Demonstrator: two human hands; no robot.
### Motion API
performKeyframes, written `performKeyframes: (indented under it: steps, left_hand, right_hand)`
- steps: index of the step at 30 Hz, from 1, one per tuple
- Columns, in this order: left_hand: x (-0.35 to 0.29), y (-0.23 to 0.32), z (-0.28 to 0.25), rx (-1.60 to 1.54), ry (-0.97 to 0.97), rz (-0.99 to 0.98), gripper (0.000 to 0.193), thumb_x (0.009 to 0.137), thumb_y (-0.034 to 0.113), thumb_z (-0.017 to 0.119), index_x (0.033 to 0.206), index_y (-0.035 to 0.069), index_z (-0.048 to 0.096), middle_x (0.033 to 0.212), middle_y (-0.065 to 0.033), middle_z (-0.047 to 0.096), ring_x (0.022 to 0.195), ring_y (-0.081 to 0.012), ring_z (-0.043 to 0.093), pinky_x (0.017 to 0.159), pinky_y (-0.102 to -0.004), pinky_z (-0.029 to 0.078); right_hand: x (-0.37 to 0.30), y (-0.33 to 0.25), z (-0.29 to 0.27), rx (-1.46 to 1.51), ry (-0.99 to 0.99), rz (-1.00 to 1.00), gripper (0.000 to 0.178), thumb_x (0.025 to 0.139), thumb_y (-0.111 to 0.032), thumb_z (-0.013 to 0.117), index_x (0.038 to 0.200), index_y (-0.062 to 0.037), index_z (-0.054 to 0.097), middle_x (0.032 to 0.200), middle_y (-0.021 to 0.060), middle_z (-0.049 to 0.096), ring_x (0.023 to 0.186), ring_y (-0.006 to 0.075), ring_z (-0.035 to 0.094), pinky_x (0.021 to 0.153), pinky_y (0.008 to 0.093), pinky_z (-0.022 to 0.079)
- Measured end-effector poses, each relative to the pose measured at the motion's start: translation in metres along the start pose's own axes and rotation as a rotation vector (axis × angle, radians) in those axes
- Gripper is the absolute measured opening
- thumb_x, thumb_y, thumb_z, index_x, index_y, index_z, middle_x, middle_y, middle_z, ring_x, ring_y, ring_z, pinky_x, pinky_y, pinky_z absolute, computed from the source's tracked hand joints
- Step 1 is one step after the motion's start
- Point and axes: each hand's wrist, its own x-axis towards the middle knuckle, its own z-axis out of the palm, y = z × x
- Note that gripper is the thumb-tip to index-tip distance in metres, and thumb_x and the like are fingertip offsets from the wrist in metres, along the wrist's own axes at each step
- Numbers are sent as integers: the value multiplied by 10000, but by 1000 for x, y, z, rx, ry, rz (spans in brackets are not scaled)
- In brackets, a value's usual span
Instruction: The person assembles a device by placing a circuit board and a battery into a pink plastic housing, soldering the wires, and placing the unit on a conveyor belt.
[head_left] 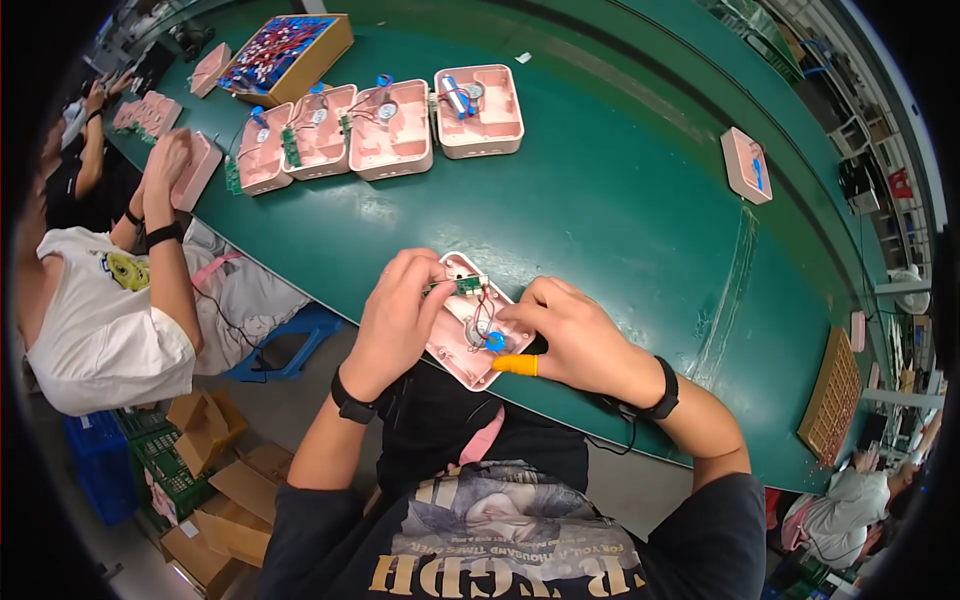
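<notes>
Head view: the pink housing (453,362) sits open side up at the near edge of the green table (620,210), close to the body, presumably so both hands reach inside; the left hand (398,308), fingers closed to a pinch, holds the green circuit board (468,286) over the housing's far part, apparently leaving the blue-ended component (495,342) accessible. The right hand (580,335) is half-curled over the right rim, its yellow-covered thumb (518,365) seemingly steadying the wall; cannot tell whether its fingertips grip the red wires (487,303).
</notes>
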Motion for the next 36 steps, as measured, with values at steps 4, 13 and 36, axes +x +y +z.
performKeyframes:
  steps: [4,13,36]
  left_hand:
    - [-2,-4,1,-23,-8,7,146,1004,60,723,1098,9,624,1219,-168,638,1091,-380,643,925,-432,532]
    - [-2,-3,9,-31,54,76,109,1040,74,680,1064,-18,628,1265,-178,648,1112,-354,655,976,-406,526]
    - [7,0,20,-142,4,-78,157,1032,133,691,1106,-3,716,1372,-155,687,1332,-349,575,1152,-446,430]
  right_hand:
    - [4,-1,3,99,9,24,265,904,-164,858,1118,-55,746,978,103,678,880,291,653,785,395,550]
    - [15,5,-25,223,-20,270,221,1007,-165,740,1178,-28,712,982,143,694,900,300,670,763,394,538]
    - [24,37,-9,-141,-15,-240,314,824,-105,881,1102,-29,756,1260,130,744,1108,331,734,957,450,596]
